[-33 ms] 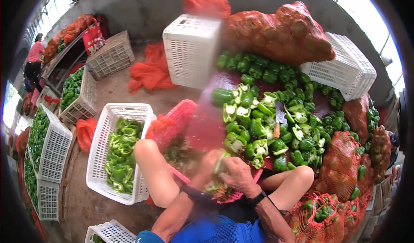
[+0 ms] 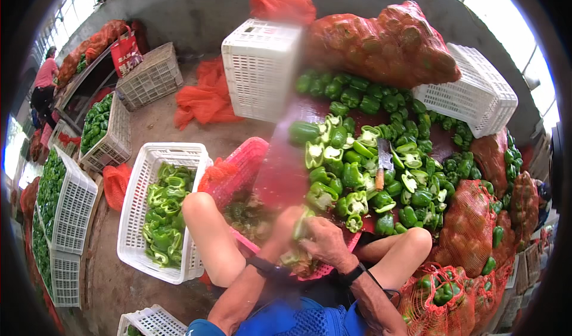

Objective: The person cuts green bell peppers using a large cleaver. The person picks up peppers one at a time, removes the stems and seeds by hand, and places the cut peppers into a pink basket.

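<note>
Grey wall, maroon surface under green peppers (left hand and right hand around one blurred pepper)

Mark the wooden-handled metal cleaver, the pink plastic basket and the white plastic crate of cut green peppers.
Wooden-handled metal cleaver (image 2: 384, 159): head view, on the blade.
Pink plastic basket (image 2: 247, 162): head view, on its wall.
White plastic crate of cut green peppers (image 2: 134, 217): head view, on its left wall.

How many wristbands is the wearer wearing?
2: left wristband, behind the left hand; right wristband, behind the right hand. Forearms look bare, so none seem hidden.
</note>
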The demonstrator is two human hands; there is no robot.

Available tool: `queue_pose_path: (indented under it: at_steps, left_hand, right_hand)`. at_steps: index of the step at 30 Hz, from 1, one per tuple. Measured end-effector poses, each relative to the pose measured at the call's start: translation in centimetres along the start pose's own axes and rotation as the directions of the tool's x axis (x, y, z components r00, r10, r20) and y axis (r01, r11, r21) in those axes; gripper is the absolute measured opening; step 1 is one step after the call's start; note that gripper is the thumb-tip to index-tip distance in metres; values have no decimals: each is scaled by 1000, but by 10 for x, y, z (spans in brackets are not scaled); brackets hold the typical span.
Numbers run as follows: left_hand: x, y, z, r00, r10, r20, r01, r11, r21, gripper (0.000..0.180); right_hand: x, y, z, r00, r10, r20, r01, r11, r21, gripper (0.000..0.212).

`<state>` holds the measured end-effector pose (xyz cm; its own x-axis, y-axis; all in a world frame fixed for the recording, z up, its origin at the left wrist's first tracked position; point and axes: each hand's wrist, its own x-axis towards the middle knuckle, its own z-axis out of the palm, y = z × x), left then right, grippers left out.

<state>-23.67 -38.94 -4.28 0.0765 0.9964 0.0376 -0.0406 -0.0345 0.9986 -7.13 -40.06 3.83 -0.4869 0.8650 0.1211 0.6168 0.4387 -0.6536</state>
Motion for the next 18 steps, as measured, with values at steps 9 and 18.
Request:
queue_pose_path:
  at_steps: [9,18]
  left_hand:
    - [0,-44,12,996,84,12,-84,996,-3,23]
    - [-2,-29,12,987,140,74,-150,976,155,22]
  right_hand:
    - [-6,-13,9,974,204,-96,-165,935,314,41]
    - [-6,7,12,989,130,67,-145,929,341,34]
